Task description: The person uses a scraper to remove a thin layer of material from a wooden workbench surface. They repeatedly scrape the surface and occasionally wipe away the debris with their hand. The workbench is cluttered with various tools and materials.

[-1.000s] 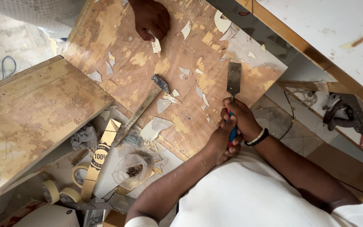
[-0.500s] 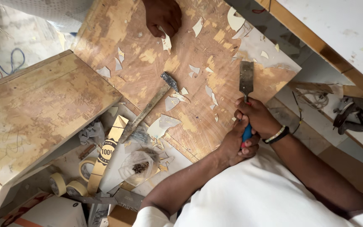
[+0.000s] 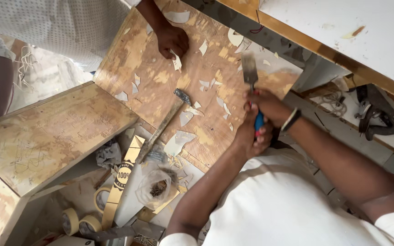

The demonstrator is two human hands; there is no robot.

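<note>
Both hands, the left hand (image 3: pixel 251 136) and right hand (image 3: pixel 270 105), are wrapping their grip around one blue-handled chisel (image 3: pixel 251 79), its flat steel blade lying on the scarred plywood board (image 3: pixel 178 91) (pale laminate flakes scattered about). One hammer (image 3: pixel 165 125) is lying left; another person's hand (image 3: pixel 172 41) is pressing far.

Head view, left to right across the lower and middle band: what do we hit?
Tape rolls → clear bag of screws → hammer → left hand on the blue and red handle → chisel → right hand → black power tool on the floor.
</note>
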